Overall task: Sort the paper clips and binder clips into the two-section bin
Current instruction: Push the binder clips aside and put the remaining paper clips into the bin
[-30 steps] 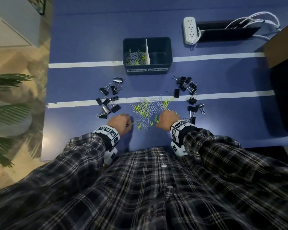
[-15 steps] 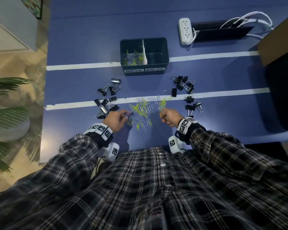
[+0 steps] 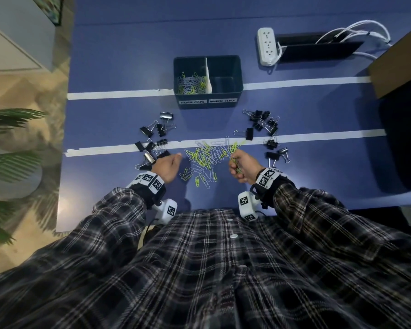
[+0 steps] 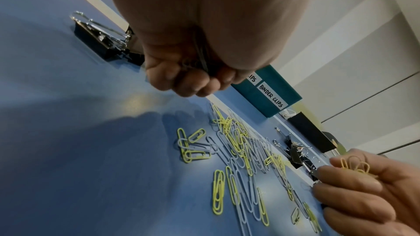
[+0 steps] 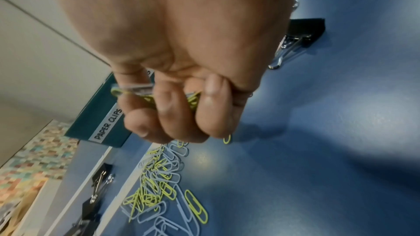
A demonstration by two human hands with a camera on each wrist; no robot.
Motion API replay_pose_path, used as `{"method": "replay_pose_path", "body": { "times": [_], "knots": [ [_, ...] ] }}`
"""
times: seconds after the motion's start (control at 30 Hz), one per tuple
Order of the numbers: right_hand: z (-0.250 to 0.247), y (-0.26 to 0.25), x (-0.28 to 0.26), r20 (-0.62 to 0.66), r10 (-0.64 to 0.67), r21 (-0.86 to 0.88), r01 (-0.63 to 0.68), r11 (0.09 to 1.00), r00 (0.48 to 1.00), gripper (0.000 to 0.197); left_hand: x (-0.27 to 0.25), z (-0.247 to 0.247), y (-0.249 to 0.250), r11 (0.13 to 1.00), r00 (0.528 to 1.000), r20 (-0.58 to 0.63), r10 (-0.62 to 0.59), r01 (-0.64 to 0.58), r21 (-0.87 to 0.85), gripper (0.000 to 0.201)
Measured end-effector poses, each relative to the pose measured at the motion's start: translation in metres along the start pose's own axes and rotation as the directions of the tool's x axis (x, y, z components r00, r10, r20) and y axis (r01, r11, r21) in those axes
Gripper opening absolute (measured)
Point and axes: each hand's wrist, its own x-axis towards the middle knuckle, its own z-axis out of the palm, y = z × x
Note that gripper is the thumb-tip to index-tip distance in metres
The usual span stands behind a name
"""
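A pile of yellow and grey paper clips (image 3: pixel 203 162) lies on the blue table between my hands. My left hand (image 3: pixel 167 166) is curled round a few grey paper clips (image 4: pixel 200 60) just left of the pile. My right hand (image 3: pixel 241 166) grips a bunch of yellow paper clips (image 5: pixel 145 92) above the pile's right edge. Black binder clips lie in two groups, one to the left (image 3: pixel 156 138) and one to the right (image 3: pixel 263 127). The dark two-section bin (image 3: pixel 208 104) stands farther back; its left section holds paper clips (image 3: pixel 191 83), its right section looks bare.
A white power strip (image 3: pixel 267 47) and a black tray with white cables (image 3: pixel 318 47) sit at the back right. A cardboard box (image 3: pixel 399 65) stands at the right edge. White tape lines (image 3: pixel 318 137) cross the table. A plant (image 3: pixel 7 148) stands off the left side.
Both hands have lifted off the near edge of the pile with paper clips in their fingers and moved a little forward; the right hand has turned palm inward.
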Motion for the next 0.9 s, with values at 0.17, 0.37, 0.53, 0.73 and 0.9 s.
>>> {"method": "replay_pose_path", "body": {
  "times": [0.17,0.37,0.53,0.73,0.9],
  "knots": [
    [0.0,-0.002,0.002,-0.034,0.045,0.026,-0.044,0.999,0.998,0.052,-0.007,0.008,-0.003,0.997,0.998,-0.039,0.044,-0.041,0.067,0.026],
    [0.007,-0.007,0.007,-0.002,0.034,0.035,-0.034,0.999,0.999,0.044,-0.007,0.012,-0.008,0.852,0.984,0.111,0.14,-0.177,0.493,0.049],
    [0.018,-0.014,0.01,0.054,0.081,-0.013,-0.08,0.997,0.995,0.053,-0.006,0.019,0.0,0.82,0.977,0.071,0.202,-0.208,0.534,0.029],
    [0.036,-0.018,0.018,0.015,0.05,-0.092,-0.049,0.995,0.999,0.03,-0.003,0.025,0.001,0.848,0.986,0.07,0.15,-0.165,0.503,0.029],
    [0.047,-0.041,0.024,-0.055,0.022,-0.011,-0.023,1.0,0.998,0.031,0.004,0.01,0.0,0.961,0.988,-0.056,0.142,-0.124,0.245,0.017]
  ]
}}
